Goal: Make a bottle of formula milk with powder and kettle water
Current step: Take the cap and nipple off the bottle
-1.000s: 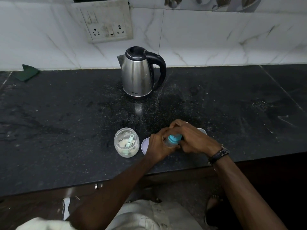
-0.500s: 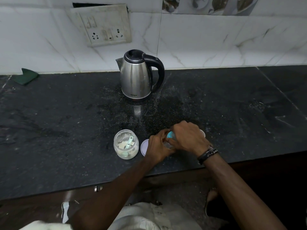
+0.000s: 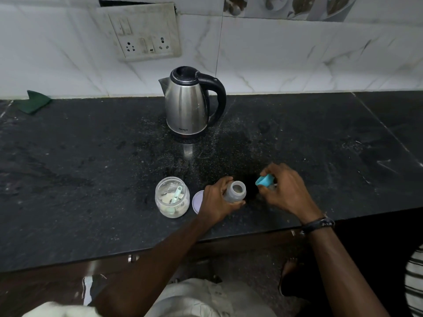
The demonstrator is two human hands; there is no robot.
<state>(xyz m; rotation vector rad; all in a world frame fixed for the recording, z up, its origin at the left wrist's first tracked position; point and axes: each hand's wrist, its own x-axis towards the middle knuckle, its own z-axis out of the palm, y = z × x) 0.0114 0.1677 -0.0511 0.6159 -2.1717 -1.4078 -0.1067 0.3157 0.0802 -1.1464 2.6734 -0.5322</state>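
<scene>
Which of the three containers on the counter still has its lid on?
The steel kettle at the back; the powder jar and the baby bottle both stand open.

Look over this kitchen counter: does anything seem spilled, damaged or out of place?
Yes. Pale specks lie scattered on the dark counter around the kettle, like spilled powder. The socket plate above looks grimy, with a dark gap behind its top edge.

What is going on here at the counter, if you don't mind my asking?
A person is preparing a baby bottle. The left hand grips the open bottle on the black counter, while the right hand holds its blue cap just off to the side. The powder jar stands open; the kettle waits behind.
</scene>
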